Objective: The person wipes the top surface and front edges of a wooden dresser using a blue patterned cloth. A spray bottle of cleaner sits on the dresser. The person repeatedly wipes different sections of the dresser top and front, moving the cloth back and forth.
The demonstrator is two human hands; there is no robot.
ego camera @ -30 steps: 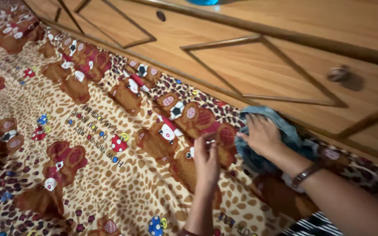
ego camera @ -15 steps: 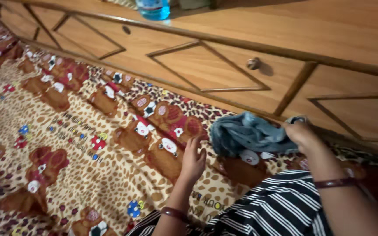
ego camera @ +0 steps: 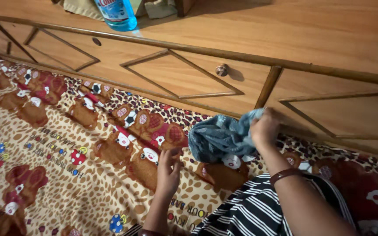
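Note:
A crumpled blue-grey cloth (ego camera: 218, 139) lies on the patterned bedsheet (ego camera: 57, 144) beside a wooden drawer front. My right hand (ego camera: 265, 127) grips the cloth's upper right edge, close to the wood. My left hand (ego camera: 168, 167) rests flat on the sheet to the left of the cloth, fingers together, holding nothing. A brown bangle sits on my right wrist. Black-and-white striped fabric (ego camera: 259, 209) covers my lap below the cloth.
A wooden unit with diamond-panelled drawers (ego camera: 184, 78) and round knobs (ego camera: 221, 69) runs along the sheet's far edge. A blue plastic bottle (ego camera: 117, 14) stands on its top at the back.
The view has shifted right along the wooden unit. My right hand moved from pressing on the cloth to gripping its edge, drawing it out sideways. My left hand stayed on the sheet.

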